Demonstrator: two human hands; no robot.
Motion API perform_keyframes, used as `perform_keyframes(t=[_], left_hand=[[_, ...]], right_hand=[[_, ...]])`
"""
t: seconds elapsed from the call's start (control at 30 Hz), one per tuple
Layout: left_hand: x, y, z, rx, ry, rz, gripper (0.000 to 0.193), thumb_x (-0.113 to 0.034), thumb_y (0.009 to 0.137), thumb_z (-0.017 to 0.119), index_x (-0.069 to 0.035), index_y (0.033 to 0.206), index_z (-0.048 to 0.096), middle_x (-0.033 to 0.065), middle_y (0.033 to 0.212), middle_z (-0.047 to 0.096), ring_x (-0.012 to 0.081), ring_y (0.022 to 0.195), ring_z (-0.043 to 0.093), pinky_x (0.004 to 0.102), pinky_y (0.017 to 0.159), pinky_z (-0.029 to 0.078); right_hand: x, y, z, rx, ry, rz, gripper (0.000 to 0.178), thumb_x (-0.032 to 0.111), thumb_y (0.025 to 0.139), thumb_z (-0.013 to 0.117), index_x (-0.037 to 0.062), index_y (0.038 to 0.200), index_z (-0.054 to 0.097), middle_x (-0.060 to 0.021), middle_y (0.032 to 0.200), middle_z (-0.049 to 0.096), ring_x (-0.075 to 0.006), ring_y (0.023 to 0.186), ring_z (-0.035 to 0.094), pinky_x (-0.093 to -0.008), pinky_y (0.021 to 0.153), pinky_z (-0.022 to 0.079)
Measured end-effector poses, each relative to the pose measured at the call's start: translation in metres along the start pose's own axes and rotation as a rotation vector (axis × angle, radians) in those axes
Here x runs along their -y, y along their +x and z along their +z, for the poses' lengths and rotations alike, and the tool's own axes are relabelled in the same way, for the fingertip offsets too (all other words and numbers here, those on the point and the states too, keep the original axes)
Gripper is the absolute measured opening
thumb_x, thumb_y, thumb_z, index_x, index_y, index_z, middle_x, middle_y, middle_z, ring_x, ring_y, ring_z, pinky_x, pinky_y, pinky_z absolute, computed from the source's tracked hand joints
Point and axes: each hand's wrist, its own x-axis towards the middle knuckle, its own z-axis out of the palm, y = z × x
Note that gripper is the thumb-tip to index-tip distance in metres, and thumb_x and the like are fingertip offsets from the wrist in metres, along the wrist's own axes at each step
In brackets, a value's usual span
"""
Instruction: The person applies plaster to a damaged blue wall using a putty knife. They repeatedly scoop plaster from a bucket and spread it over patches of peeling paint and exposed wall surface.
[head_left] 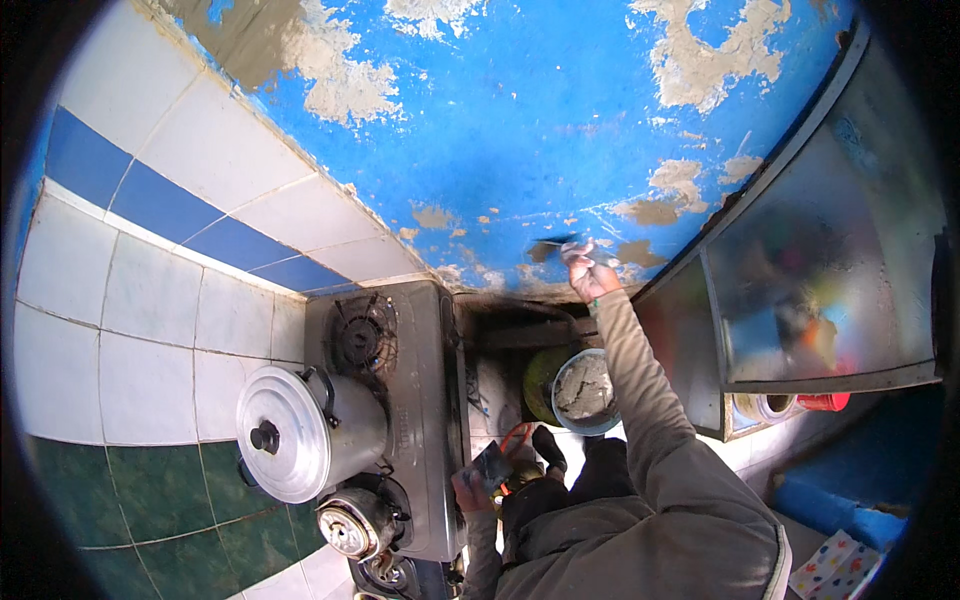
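Note:
My right hand (592, 274) is raised to the blue wall (520, 140), its fingers closed round a putty knife (552, 246) whose dark blade is blurred against the paint. Grey patches of filler (640, 253) show beside the hand, and larger peeled patches lie higher up. Down by the stove's edge, my left hand (472, 490) is closed on a dark, flat, plate-like tool (492, 466); its exact kind is unclear. Below my right forearm stands a bucket (603, 424) with a pale blue rim, holding grey, cracked-looking filler (583, 387).
A gas stove (425, 400) stands left of me, bearing a large lidded aluminium pot (345, 430) and a kettle (355, 522). White, blue and green tiles (150, 380) cover the left wall. A glass-fronted cabinet (820, 250) flanks my right arm. An orange hose (517, 436) runs near my feet.

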Motion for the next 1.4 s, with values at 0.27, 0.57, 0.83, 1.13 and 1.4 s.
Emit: perform_keyframes(t=[0.27, 0.57, 0.83, 1.13, 1.4], left_hand=[[0.003, -0.01, 0.005, -0.026, 0.047, 0.016, 0.03, -0.03, 0.093, 0.051, -0.001, 0.1, 0.049, 0.0165, 0.083, 0.056, 0.0277, 0.075, 0.056, 0.0376, 0.07, 0.045], [-0.018, -0.006, -0.007, -0.022, -0.007, -0.06, 0.03, -0.03, 0.094, 0.048, 0.0, 0.1, 0.048, 0.0177, 0.091, 0.056, 0.0274, 0.084, 0.055, 0.0381, 0.075, 0.044], [-0.019, 0.025, 0.034, 0.088, -0.226, 0.0, 0.03, -0.03, 0.094, 0.05, 0.0, 0.1, 0.051, 0.0131, 0.086, 0.054, 0.0222, 0.078, 0.051, 0.034, 0.072, 0.042], [-0.008, 0.03, 0.115, 0.612, -0.052, 0.19, 0.03, -0.026, 0.096, 0.046, -0.004, 0.115, 0.052, 0.0217, 0.094, 0.062, 0.0354, 0.089, 0.061, 0.041, 0.075, 0.047], [-0.024, 0.047, 0.159, 0.825, 0.486, -0.177, 0.059, -0.038, 0.092, 0.047, -0.028, 0.144, 0.021, 0.029, 0.092, 0.063, 0.0442, 0.089, 0.062, 0.0521, 0.076, 0.047]], right_hand=[[-0.007, -0.015, -0.044, -0.107, -0.254, -0.026, 0.049, 0.022, 0.093, 0.055, -0.0093, 0.125, 0.033, -0.0086, 0.086, 0.049, -0.0145, 0.073, 0.055, -0.0219, 0.05, 0.046], [-0.018, -0.013, 0.003, 0.032, -0.1, 0.016, 0.027, 0.02, 0.09, 0.057, -0.0018, 0.097, 0.042, -0.0045, 0.08, 0.046, -0.0119, 0.068, 0.051, -0.0229, 0.05, 0.044], [-0.062, -0.193, 0.067, -0.53, -1.846, 0.017, 0.028, 0.027, 0.095, 0.052, 0.0027, 0.109, 0.056, -0.0071, 0.084, 0.063, -0.0109, 0.063, 0.057, -0.0282, 0.053, 0.049], [0.007, -0.226, -0.045, -0.589, -3.349, 0.599, 0.026, 0.029, 0.081, 0.057, 0.0056, 0.084, 0.069, -0.0198, 0.089, 0.067, -0.0381, 0.082, 0.065, -0.0463, 0.075, 0.052], [-0.012, -0.193, -0.074, -0.936, -3.301, 0.835, 0.018, 0.011, 0.08, 0.055, 0.0041, 0.089, 0.069, -0.0178, 0.096, 0.068, -0.0352, 0.091, 0.066, -0.0457, 0.077, 0.052]])
